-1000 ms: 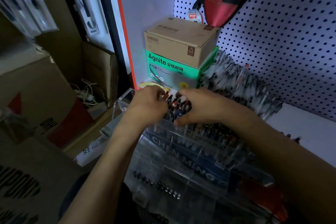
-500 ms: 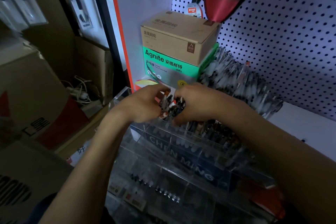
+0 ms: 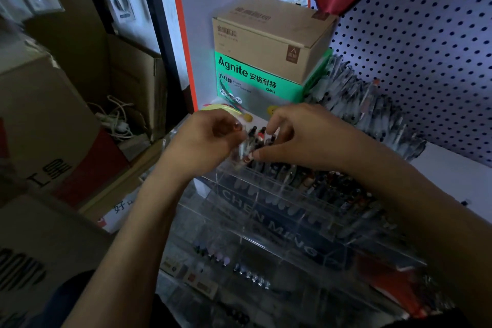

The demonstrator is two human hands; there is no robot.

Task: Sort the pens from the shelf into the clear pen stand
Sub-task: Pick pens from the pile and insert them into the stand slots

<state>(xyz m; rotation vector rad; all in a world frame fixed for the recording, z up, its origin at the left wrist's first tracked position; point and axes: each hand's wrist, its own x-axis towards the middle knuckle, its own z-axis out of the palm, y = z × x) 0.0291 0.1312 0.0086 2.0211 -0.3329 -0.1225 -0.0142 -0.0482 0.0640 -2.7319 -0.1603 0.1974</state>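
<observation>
A clear tiered pen stand point(image 3: 279, 210) with a blue "CHEN MING" strip stands in front of me on the shelf. A bunch of pens point(image 3: 254, 141) with dark and red caps sticks up from its top left compartment. My left hand point(image 3: 205, 141) and my right hand point(image 3: 298, 136) meet over that compartment, and the fingers of both curl round the bunch from either side. More pens point(image 3: 327, 184) fill the stand's upper row to the right.
A brown carton on a green "Agnite" box point(image 3: 255, 80) stands just behind the hands. Packaged pens point(image 3: 372, 112) lean along the pegboard wall point(image 3: 426, 48) at the right. Cardboard boxes point(image 3: 42, 120) and cables fill the left side.
Both hands have lifted a little and drawn the pen bunch up between them. The camera has shifted slightly downward and closer.
</observation>
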